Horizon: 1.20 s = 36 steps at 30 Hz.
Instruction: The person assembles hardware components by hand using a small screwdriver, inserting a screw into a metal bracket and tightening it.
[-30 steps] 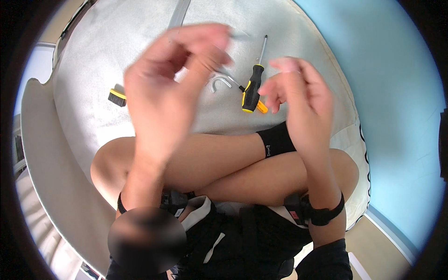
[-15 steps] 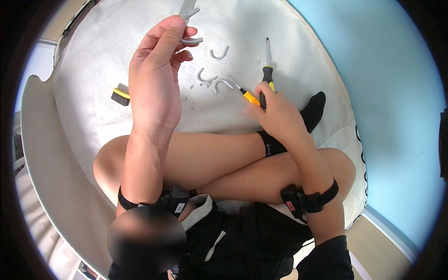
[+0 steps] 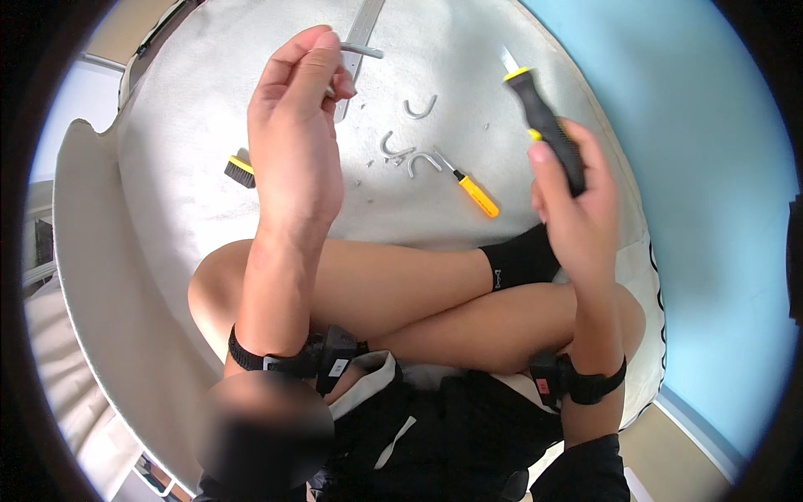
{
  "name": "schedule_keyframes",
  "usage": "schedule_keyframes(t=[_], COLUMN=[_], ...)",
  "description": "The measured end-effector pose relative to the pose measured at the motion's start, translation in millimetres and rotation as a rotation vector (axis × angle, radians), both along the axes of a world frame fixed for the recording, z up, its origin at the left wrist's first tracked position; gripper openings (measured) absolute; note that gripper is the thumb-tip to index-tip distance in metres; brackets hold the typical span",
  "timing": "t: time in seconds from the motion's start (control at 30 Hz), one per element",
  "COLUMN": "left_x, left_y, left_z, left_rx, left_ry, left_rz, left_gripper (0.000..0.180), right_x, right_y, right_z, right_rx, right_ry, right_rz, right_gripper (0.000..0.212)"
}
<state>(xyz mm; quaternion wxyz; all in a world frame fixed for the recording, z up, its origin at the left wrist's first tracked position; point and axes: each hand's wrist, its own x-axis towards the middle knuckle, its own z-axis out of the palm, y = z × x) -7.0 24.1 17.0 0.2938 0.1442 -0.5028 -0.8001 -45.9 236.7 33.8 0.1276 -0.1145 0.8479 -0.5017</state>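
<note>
While the left hand [image 3: 294,146] pinches a slim grey metal rod piece [image 3: 365,52] between thumb and fingers, the right hand [image 3: 583,209] is wrapped around a large black-and-yellow screwdriver [image 3: 542,124], raised at the right with its shaft pointing away from the person; the tip is blurred. Half a second ago that screwdriver lay on the white cloth surface [image 3: 196,100] with the right hand on it; now it is lifted clear. The rod piece showed two ends then, one of them curved; now one nearly straight end sticks out of the grip.

Between the hands, a smaller screwdriver with an orange-yellow handle [image 3: 479,197] lies alone on the cloth, dark printing on its handle too small to read. Near its tip are two curved grey metal hooks [image 3: 414,161], with another grey U-shaped hook [image 3: 419,115] beyond them and small grey bits [image 3: 357,183] scattered around. Behind the left fingers, a flat silver metal strip [image 3: 365,18] runs toward the far edge. To the left lies a yellow-backed brush with black bristles [image 3: 240,172].

Strapped on the forearms, black devices [image 3: 336,358] carry a white label and a red one. A black sock [image 3: 523,261] bears a small white bow-shaped mark.
</note>
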Motion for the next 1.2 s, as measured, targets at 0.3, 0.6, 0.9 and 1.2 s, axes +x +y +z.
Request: schedule_keyframes(t=[0.3,0.6,0.9,1.2], left_x=[3,3,1,0], left_y=[1,3,6,11], left_z=[2,9,3,-1], left_rx=[0.107,0.140,0.135,-0.043], left_ry=[-0.057,0.065,0.145,0.103], left_rz=[0.003,-0.158,-0.289,-0.252], left_gripper=[0.011,0.025,0.021,0.022], right_x=[-6,11,6,2], right_y=[14,-4,-7,-17], right_z=[-61,-83,-92,-57], right_rx=[0.897,0.731,0.848,0.135], right_ry=[0.300,0.236,0.239,0.070], right_rz=[0.256,0.502,0.342,0.220], right_gripper=[0.032,0.022,0.018,0.019])
